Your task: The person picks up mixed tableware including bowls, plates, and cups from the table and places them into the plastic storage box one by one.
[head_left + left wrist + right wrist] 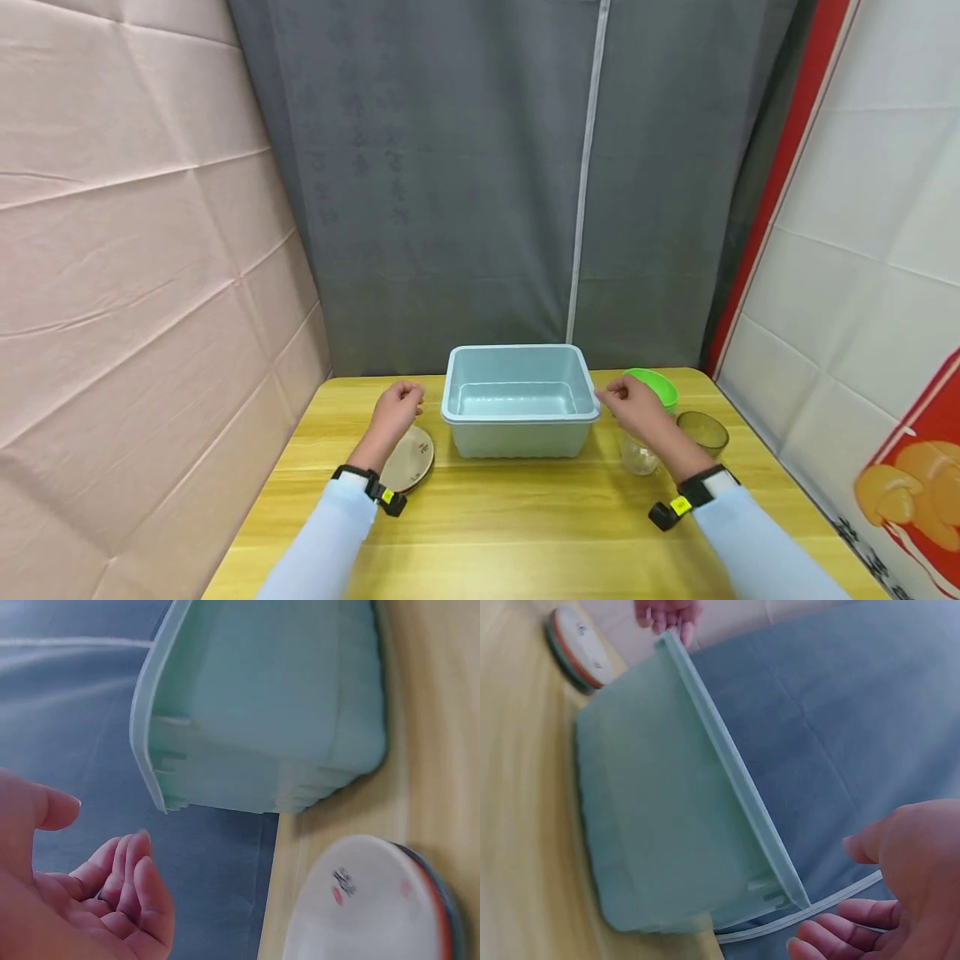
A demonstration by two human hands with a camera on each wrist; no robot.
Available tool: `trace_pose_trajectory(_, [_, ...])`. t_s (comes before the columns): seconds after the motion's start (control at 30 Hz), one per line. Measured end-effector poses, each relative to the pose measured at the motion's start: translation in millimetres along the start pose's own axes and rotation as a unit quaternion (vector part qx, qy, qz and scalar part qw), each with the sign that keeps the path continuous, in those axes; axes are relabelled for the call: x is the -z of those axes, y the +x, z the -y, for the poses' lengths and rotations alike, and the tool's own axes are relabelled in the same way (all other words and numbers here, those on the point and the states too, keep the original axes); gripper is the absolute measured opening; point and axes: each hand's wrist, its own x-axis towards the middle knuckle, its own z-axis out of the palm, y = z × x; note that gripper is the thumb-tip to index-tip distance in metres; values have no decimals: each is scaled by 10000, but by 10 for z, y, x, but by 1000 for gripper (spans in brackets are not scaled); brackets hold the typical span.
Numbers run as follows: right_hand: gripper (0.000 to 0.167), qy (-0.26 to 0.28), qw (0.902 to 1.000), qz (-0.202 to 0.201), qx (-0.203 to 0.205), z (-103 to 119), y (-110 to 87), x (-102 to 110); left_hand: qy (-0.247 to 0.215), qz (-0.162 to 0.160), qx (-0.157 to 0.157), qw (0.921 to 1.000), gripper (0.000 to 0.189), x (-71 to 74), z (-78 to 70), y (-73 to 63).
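Observation:
A pale blue-green plastic basin (519,440) stands upright on the wooden table, its inside bare. My left hand (397,408) hovers off its left side, fingers loosely curled and holding nothing; the left wrist view shows a gap between these fingers (154,900) and the basin's rim (142,727). On the opposite side is my right hand (633,406), close to the right rim. In the right wrist view its loosely bent fingers (840,930) stand apart from the rim (739,780), with nothing between thumb and fingers.
Below my left hand lies a stack of round plates (411,458), the top one off-white with small printed marks. Beside my right forearm are a bright green bowl-like thing (660,385), a clear glass (637,458) and an olive-tinted glass (705,431). A grey curtain (450,192) hangs behind the table (480,517).

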Motion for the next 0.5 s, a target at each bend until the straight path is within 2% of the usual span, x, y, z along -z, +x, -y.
trace_pose_trajectory(0.13, [49,-318,9988,-194,327,-70,-240,14,455,-131,-213,9987,33,58,84,-304])
trace_pose_trajectory(0.23, [49,-327,9984,-273,384,-136,-383,-16,662,-54,-514,9965,28,40,147,-513])
trace_pose_trajectory(0.33, [48,-258,9982,-314,450,-204,-496,-69,661,82,-869,9940,23,-15,183,-685])
trace_pose_trajectory(0.5, [42,30,9984,-182,542,-339,-657,-213,453,374,-1077,9924,17,-159,255,-909])
